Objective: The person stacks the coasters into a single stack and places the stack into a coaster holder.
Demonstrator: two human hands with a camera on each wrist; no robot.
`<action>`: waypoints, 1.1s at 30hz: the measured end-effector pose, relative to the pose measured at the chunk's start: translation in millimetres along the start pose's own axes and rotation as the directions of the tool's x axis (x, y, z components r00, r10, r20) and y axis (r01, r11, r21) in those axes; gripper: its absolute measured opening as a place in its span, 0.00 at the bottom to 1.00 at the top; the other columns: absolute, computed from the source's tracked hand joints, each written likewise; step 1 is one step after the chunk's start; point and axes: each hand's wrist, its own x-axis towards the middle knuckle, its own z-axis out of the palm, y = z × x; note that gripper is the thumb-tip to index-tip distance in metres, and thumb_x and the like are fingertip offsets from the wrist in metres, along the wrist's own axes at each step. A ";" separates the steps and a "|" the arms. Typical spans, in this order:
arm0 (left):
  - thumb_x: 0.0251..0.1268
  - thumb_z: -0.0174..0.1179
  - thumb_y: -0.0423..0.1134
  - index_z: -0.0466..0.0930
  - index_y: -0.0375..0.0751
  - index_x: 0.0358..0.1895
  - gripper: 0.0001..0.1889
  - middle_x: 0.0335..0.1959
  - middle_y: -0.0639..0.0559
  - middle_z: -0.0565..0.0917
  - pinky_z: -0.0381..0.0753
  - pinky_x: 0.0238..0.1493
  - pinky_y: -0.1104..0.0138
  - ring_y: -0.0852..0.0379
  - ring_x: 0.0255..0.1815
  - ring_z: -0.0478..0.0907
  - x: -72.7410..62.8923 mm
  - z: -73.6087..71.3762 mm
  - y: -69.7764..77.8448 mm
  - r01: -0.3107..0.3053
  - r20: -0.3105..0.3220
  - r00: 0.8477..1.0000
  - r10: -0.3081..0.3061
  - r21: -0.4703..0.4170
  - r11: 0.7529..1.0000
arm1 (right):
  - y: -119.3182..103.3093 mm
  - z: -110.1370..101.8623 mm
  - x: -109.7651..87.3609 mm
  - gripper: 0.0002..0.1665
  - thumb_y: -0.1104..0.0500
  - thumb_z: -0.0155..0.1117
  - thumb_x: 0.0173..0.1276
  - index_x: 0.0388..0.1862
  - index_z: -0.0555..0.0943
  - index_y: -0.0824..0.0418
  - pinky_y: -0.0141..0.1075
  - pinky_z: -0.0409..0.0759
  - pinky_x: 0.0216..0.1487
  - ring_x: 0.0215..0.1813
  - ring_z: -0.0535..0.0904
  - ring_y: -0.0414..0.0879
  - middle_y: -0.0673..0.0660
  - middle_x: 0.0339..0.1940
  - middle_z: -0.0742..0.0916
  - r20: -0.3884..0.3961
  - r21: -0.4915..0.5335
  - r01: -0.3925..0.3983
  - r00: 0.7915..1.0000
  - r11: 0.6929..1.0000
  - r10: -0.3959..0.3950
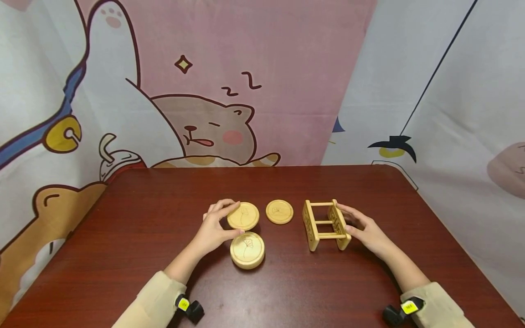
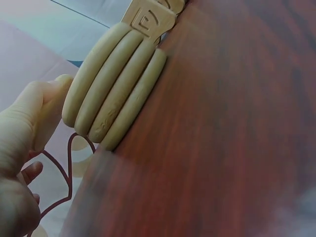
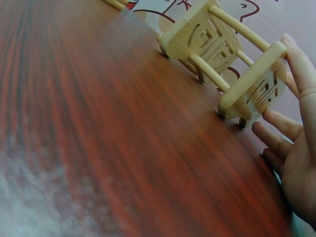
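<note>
My left hand [image 1: 214, 228] pinches the edge of a round wooden coaster [image 1: 244, 216] between thumb and fingers. That coaster is held just behind a stack of several coasters [image 1: 247, 250]; the left wrist view shows the stack [image 2: 114, 89] side-on beside the held coaster [image 2: 51, 114]. Another coaster [image 1: 280, 212] lies flat by itself to the right. My right hand [image 1: 366, 230] touches the outer side of a wooden coaster rack [image 1: 327, 223] with extended fingers. The rack [image 3: 252, 84] stands upright, with cut-out side panels joined by rods; no coaster sits in it.
Everything stands on a dark red-brown wooden table [image 1: 311, 291]. A cartoon-printed cloth [image 1: 295, 91] hangs behind its far edge and along both sides. Each wrist wears a small black camera, like the left one [image 1: 195, 311] on the sleeve cuff.
</note>
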 end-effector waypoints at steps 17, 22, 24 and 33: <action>0.38 0.78 0.43 0.76 0.41 0.62 0.40 0.59 0.55 0.73 0.55 0.49 0.51 0.50 0.58 0.64 -17.6 -0.5 12.1 -0.038 0.047 0.998 0.039 -0.023 0.999 | 0.9 -0.1 -0.8 0.34 0.66 0.57 0.70 0.74 0.61 0.60 0.29 0.70 0.53 0.59 0.71 0.35 0.68 0.63 0.74 -0.011 -0.008 -0.017 1.000 1.000 0.017; 0.38 0.78 0.42 0.76 0.42 0.62 0.40 0.59 0.56 0.73 0.55 0.49 0.51 0.51 0.57 0.64 -23.6 -0.4 14.1 -0.034 0.068 0.997 0.036 -0.039 0.999 | 0.7 -0.4 -0.3 0.34 0.66 0.57 0.70 0.74 0.61 0.60 0.29 0.70 0.53 0.59 0.71 0.35 0.68 0.63 0.74 -0.008 -0.003 -0.009 1.000 1.000 0.009; 0.37 0.78 0.41 0.76 0.43 0.62 0.40 0.58 0.56 0.73 0.55 0.49 0.51 0.51 0.57 0.65 -26.1 -0.3 14.6 -0.041 0.070 0.997 0.044 -0.044 0.998 | 0.6 -0.3 -0.2 0.34 0.66 0.57 0.70 0.74 0.61 0.60 0.29 0.70 0.53 0.59 0.71 0.35 0.68 0.63 0.74 -0.008 -0.002 -0.007 1.000 1.000 0.007; 0.37 0.78 0.46 0.77 0.44 0.61 0.39 0.58 0.56 0.73 0.56 0.49 0.51 0.51 0.56 0.65 -35.3 2.3 14.9 -0.082 0.085 0.993 0.085 -0.045 0.996 | 0.7 0.2 -0.7 0.34 0.66 0.57 0.70 0.73 0.62 0.60 0.29 0.70 0.52 0.58 0.71 0.35 0.68 0.62 0.74 -0.015 -0.006 -0.013 1.000 1.000 0.013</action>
